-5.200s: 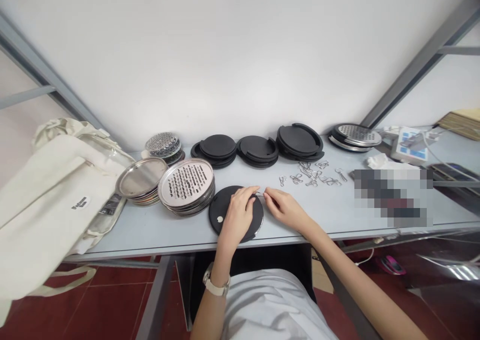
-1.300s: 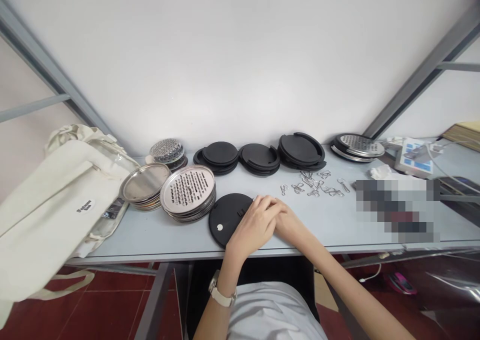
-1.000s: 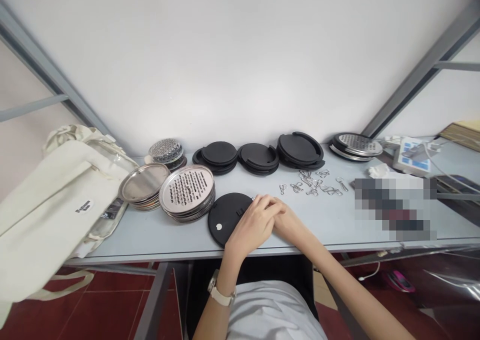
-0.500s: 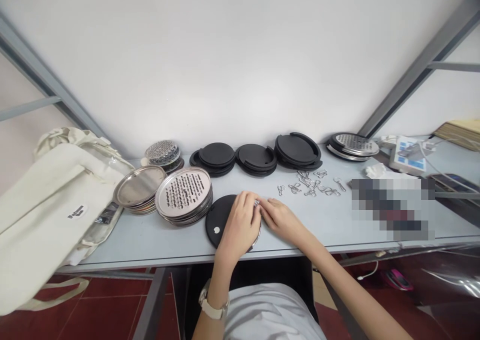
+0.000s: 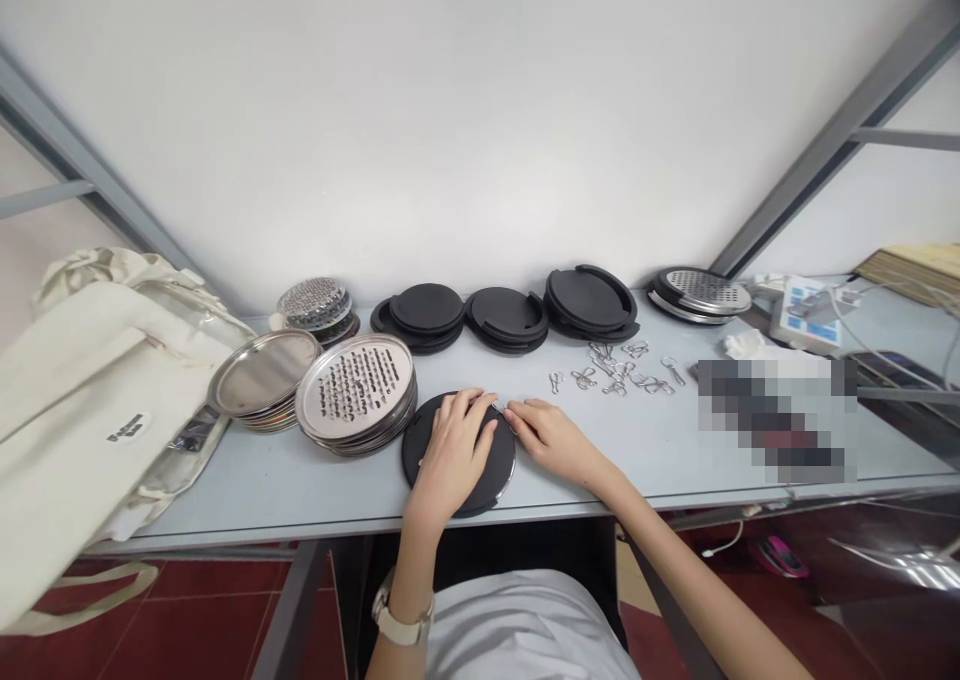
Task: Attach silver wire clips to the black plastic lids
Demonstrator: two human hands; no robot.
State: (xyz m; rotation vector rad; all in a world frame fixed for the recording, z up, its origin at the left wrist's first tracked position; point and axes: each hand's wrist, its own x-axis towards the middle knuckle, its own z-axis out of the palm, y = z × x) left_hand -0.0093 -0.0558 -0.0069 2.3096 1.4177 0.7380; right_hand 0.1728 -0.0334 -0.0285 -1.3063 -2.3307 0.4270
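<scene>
A round black disc with a shiny metal rim along its right side lies at the table's front edge. My left hand rests over it, fingers stretched out and lying on its top. At the disc's upper right edge, my right hand pinches a small silver wire clip, mostly covered by the fingertips. Several loose wire clips are scattered beyond the right hand. Left of the disc is a stack of round metal grater plates.
Plain metal discs and smaller grater plates are stacked at left, beside a cream bag. Black round holders line the wall. A grater in a black holder and a power strip sit at right.
My left hand has slid left and its fingers have spread, uncovering more of the disc. My right hand stays at the disc's edge. The whole view has shifted slightly.
</scene>
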